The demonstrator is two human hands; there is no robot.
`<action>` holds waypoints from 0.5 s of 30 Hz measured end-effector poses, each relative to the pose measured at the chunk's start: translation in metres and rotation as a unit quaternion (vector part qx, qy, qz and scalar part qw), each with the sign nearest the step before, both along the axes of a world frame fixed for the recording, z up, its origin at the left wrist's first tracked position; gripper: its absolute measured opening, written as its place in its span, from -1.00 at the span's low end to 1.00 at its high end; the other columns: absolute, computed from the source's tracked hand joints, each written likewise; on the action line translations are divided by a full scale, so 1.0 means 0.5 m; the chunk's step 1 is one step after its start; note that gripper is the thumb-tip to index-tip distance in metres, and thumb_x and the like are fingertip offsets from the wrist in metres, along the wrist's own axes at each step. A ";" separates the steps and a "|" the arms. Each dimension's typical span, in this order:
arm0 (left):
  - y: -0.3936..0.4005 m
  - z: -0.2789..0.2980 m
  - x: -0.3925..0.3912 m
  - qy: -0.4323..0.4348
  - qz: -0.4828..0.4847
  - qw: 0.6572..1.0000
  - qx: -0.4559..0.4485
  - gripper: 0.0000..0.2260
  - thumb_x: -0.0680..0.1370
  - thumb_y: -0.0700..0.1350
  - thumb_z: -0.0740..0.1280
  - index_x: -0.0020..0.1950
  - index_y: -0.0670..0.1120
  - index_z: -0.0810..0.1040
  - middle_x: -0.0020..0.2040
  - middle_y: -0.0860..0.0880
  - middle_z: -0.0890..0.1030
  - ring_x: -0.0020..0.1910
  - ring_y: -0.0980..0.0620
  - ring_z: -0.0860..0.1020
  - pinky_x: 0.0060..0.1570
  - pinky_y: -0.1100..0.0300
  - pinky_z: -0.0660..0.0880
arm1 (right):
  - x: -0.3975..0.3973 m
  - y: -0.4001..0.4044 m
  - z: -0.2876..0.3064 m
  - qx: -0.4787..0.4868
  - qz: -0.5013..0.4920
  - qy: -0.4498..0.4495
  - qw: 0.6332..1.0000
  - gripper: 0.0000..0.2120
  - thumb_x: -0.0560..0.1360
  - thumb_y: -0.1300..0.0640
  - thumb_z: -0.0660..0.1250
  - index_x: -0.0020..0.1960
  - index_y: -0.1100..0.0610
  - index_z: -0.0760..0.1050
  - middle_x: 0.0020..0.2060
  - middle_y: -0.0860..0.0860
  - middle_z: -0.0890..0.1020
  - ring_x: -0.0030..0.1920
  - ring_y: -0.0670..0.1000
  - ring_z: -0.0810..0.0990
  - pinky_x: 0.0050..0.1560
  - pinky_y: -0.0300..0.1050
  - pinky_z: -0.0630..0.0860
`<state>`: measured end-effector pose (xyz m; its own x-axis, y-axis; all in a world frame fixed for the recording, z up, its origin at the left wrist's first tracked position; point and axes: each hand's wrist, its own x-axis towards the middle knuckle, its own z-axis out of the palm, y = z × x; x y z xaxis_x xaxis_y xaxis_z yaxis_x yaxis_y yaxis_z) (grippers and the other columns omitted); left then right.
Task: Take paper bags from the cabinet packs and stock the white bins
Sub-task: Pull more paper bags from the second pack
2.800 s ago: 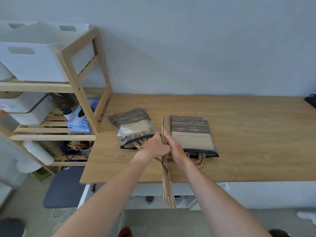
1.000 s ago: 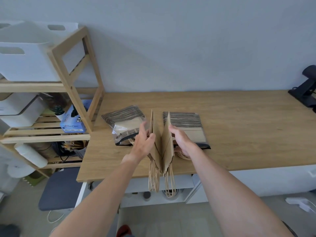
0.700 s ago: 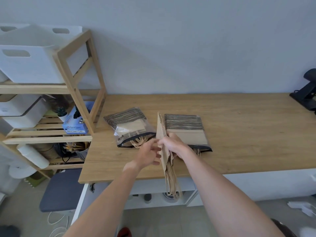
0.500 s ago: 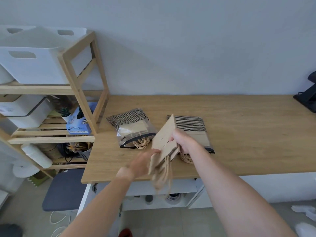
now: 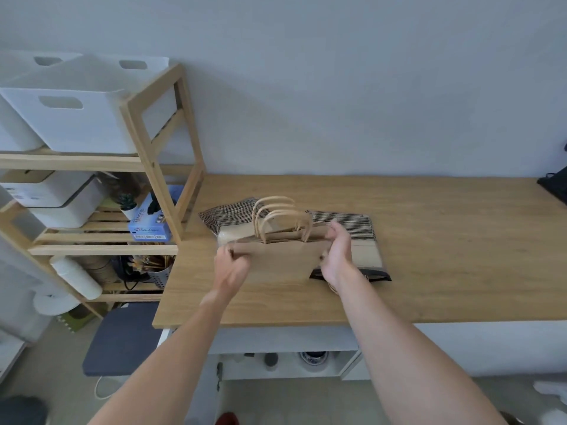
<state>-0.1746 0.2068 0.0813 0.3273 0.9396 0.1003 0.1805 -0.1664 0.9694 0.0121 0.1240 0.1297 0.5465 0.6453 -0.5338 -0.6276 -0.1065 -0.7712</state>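
I hold a small stack of flat brown paper bags (image 5: 279, 259) upright above the wooden counter, rope handles pointing up. My left hand (image 5: 230, 265) grips the stack's left edge and my right hand (image 5: 337, 253) grips its right edge. Behind the stack lie two clear plastic packs of bags with black-striped tops: the left pack (image 5: 227, 214), mostly hidden, and the right pack (image 5: 365, 240). A white bin (image 5: 79, 115) with a cut-out handle stands on the top shelf of the wooden rack at the left, with a second white bin (image 5: 18, 139) beside it.
The wooden rack (image 5: 159, 154) stands against the counter's (image 5: 445, 256) left end, with a blue glove box (image 5: 150, 225), white boxes and a utensil holder on lower shelves. A dark stool (image 5: 122, 338) sits below. A black object (image 5: 555, 185) rests at the counter's far right.
The bags hung edge-on with handles down off the counter's front. Both hands have turned the stack upright, handles up, face toward me, and lifted it above the packs.
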 end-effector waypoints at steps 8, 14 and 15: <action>0.013 0.015 0.029 -0.016 0.120 0.988 -0.097 -0.75 0.26 -0.19 0.13 -0.19 -0.30 0.46 -0.31 -0.06 0.45 -0.30 -0.04 0.34 -0.32 0.14 0.29 | -0.048 0.027 -0.025 0.017 -0.085 -0.053 0.995 -0.38 0.42 -0.30 0.33 0.33 0.07 0.46 0.30 -0.03 0.49 0.34 0.04 0.41 0.44 0.08 0.26; 0.005 0.014 0.012 0.009 0.066 0.997 -0.033 -0.75 0.43 -0.28 0.29 0.08 -0.09 0.47 -0.07 0.01 0.56 -0.13 0.10 0.49 -0.19 0.23 0.43 | -0.045 0.034 -0.033 0.016 -0.091 -0.141 0.986 -0.54 0.61 -0.18 0.19 0.10 0.18 0.62 0.10 -0.09 0.55 0.18 -0.05 0.42 0.16 -0.11 0.24; 0.005 0.014 0.008 0.006 0.064 0.998 -0.011 -0.70 0.42 -0.33 0.31 0.10 -0.08 0.46 -0.06 0.03 0.56 -0.12 0.12 0.50 -0.18 0.27 0.45 | -0.049 0.032 -0.034 0.019 -0.081 -0.165 0.983 -0.54 0.62 -0.17 0.18 0.03 0.19 0.64 0.04 -0.11 0.57 0.14 -0.06 0.45 0.10 -0.12 0.27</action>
<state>-0.1706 0.2095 0.0883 0.2048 0.9758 0.0766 0.2101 -0.1203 0.9703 -0.0124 0.1399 0.1124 0.7828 0.5517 -0.2879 -0.3493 0.0067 -0.9370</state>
